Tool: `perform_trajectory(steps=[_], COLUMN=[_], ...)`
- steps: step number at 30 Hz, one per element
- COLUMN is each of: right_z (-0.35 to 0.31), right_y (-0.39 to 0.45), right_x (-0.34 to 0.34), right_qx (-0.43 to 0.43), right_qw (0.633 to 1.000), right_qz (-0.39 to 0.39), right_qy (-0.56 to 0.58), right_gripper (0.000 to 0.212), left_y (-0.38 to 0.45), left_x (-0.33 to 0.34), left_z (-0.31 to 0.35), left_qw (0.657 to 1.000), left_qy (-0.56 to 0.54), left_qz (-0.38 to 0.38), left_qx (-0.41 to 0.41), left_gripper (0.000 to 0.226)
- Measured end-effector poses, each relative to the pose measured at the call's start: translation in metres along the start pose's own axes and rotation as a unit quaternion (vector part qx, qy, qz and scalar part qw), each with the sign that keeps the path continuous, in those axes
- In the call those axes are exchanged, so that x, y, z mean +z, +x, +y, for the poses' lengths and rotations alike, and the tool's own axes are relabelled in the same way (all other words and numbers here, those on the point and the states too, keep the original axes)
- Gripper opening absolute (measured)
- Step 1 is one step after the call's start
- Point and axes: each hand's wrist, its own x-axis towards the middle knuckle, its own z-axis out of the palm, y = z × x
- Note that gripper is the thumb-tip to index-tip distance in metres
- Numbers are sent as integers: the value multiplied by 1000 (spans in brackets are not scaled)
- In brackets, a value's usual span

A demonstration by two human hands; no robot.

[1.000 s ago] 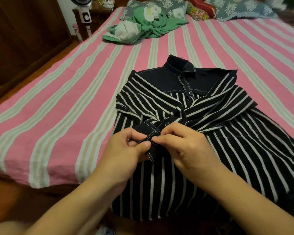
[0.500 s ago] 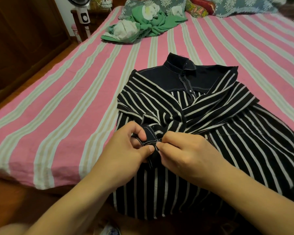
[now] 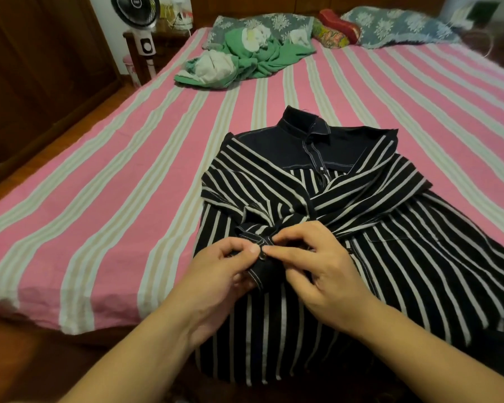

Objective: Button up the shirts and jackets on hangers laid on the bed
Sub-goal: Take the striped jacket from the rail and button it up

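Fingers of the left hand [image 3: 216,274] and right hand [image 3: 317,266] pinch one dark cuff [image 3: 261,267] together. One striped shirt [image 3: 361,257] lies on the bed [image 3: 99,199].

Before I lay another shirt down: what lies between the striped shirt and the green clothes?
Only bare bed sheet lies between the striped shirt and the green clothes, as the head view shows.

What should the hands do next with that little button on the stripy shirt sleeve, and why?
Probably push the button through its hole. The left hand and right hand both pinch the dark cuff of the striped shirt right at the button, which looks not yet fastened.
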Motion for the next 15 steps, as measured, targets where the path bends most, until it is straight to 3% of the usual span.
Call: perform_trajectory(steps=[2, 4, 5, 7, 10, 12, 15], right_z=[1, 3, 4, 8, 20, 32, 69], right_y=[2, 10, 14, 21, 40, 60, 94], right_x=[-4, -11, -16, -29, -57, -76, -95], right_qx=[-12, 7, 28, 90, 211, 272, 319], right_qw=[999, 999, 997, 990, 970, 956, 941], right_qz=[-22, 4, 28, 70, 92, 69, -36], right_qy=[-21, -45, -59, -77, -75, -84, -106], right_gripper=[34, 32, 31, 29, 28, 29, 33], left_y=[-6, -16, -22, -28, -7, 20, 75], left_x=[-4, -9, -11, -15, -10, 5, 31], left_z=[6, 22, 33, 56, 83, 95, 105], left_qw=[973, 902, 874, 872, 916, 913, 896], left_qy=[228, 421, 466, 469, 390, 378, 404], left_qz=[-5, -92, -130, -133, -15, 25, 7], left_qx=[39, -6, -41, -39, 89, 150, 184], left_gripper=[15, 34, 39, 31, 14, 13, 13])
